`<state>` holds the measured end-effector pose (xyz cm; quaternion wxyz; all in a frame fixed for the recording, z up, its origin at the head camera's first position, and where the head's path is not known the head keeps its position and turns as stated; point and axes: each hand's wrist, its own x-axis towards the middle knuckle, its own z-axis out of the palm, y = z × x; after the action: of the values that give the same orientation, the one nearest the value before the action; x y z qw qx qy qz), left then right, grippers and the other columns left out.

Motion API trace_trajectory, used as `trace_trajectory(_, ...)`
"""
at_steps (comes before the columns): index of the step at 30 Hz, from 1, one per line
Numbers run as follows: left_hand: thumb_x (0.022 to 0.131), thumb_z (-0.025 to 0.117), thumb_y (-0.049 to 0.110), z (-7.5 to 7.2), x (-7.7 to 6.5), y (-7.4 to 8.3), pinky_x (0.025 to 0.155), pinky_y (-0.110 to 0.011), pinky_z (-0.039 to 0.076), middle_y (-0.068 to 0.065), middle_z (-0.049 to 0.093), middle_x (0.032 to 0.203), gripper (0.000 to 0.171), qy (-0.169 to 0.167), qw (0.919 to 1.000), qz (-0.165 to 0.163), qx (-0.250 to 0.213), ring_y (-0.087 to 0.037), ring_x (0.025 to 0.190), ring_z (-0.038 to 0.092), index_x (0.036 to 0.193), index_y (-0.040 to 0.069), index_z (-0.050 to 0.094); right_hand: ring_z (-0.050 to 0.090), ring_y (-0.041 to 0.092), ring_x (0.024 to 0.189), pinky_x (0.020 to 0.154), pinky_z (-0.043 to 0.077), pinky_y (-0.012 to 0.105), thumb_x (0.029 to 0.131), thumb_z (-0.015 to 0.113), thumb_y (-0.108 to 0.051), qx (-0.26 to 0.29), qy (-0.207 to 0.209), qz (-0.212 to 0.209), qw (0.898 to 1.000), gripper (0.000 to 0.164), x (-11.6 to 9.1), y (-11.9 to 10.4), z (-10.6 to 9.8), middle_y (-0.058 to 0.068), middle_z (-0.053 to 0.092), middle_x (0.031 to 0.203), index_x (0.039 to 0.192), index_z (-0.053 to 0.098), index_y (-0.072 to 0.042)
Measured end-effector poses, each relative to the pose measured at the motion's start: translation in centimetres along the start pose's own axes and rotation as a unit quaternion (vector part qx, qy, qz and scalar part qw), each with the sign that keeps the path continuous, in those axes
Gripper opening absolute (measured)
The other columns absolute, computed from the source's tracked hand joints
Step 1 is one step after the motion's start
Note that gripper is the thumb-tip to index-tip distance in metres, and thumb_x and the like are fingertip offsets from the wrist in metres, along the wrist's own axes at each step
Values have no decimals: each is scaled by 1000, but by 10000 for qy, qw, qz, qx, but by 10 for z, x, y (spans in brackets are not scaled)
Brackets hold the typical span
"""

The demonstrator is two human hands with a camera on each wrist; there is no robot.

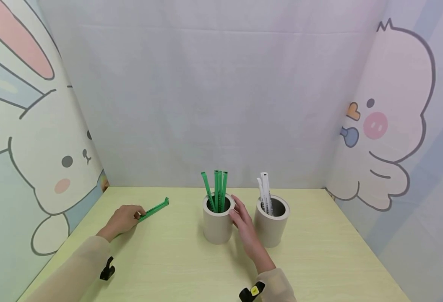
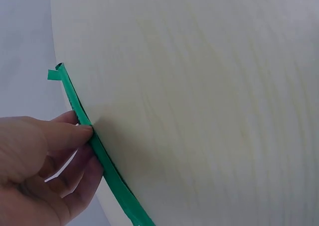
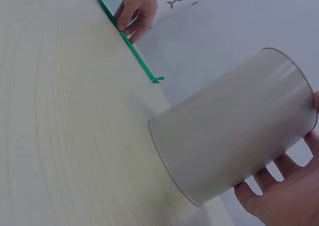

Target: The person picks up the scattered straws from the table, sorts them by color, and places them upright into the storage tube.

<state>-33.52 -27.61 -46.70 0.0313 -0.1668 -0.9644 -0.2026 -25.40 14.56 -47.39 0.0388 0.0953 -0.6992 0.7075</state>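
In the head view my left hand (image 1: pixel 125 218) is at the left of the table. Its thumb and fingers pinch a green wrapped straw (image 1: pixel 155 209), a long slim sleeve whose far end has a bent flap. The left wrist view shows the green wrapped straw (image 2: pixel 107 154) close along the tabletop. My right hand (image 1: pixel 246 230) holds the right side of a light grey cylindrical cup (image 1: pixel 217 228), thumb and index finger by its rim. Several green wrapped straws (image 1: pixel 219 188) stand in that cup. In the right wrist view, fingers (image 3: pixel 249 196) curve against the cup's side.
Just right of my right hand stands a second light grey cup (image 1: pixel 270 230), holding white wrapped straws (image 1: pixel 265 193). Both cups are on a pale wood-grain table (image 1: pixel 176 264). A plain cloth backdrop (image 1: pixel 214 105) rises behind, with cartoon-printed panels on both sides.
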Motion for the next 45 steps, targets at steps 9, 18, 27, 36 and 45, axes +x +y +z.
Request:
trace_trajectory(9, 91, 68, -11, 0, 3, 11, 78, -52, 58, -10, 74, 95, 29, 267, 9989, 359, -127, -28, 87, 68, 114, 3, 76, 36, 40, 154, 126, 27, 63, 113, 49, -36, -15, -8, -1, 10000, 59, 0, -1, 0, 19, 38, 167, 168, 30, -24)
trace_trajectory(18, 94, 73, -6, -10, 11, 43, 78, -49, 61, -13, 76, 102, 31, 649, 9946, 566, -573, -26, 87, 72, 123, 3, 73, 35, 39, 154, 126, 27, 62, 114, 48, -35, -7, 6, -7, 10000, 59, 1, 0, 0, 18, 38, 167, 168, 30, -23)
trace_trajectory(27, 100, 72, 4, -22, 10, 81, 75, -40, 61, -11, 76, 111, 33, 1020, 9844, 507, -1339, -30, 97, 74, 133, 7, 70, 34, 40, 155, 126, 26, 63, 114, 48, -35, 14, -5, -5, 10000, 59, 1, -1, 1, 18, 37, 168, 168, 30, -23)
trace_trajectory(36, 103, 69, 6, -28, 14, 121, 79, -35, 62, -11, 73, 121, 39, 1368, 9589, 230, -2474, -32, 111, 70, 142, 13, 65, 33, 39, 156, 126, 26, 63, 113, 48, -38, -21, -21, 60, 10000, 59, 0, -2, -1, 17, 35, 169, 168, 30, -26)
trace_trajectory(45, 103, 69, 10, -37, 25, 175, 87, -31, 62, -10, 69, 124, 40, 1869, 9239, 403, -3314, -27, 113, 68, 142, 16, 64, 33, 39, 156, 126, 27, 63, 113, 48, -38, -48, -54, 36, 10000, 61, 0, -2, -1, 17, 35, 168, 169, 29, -24)
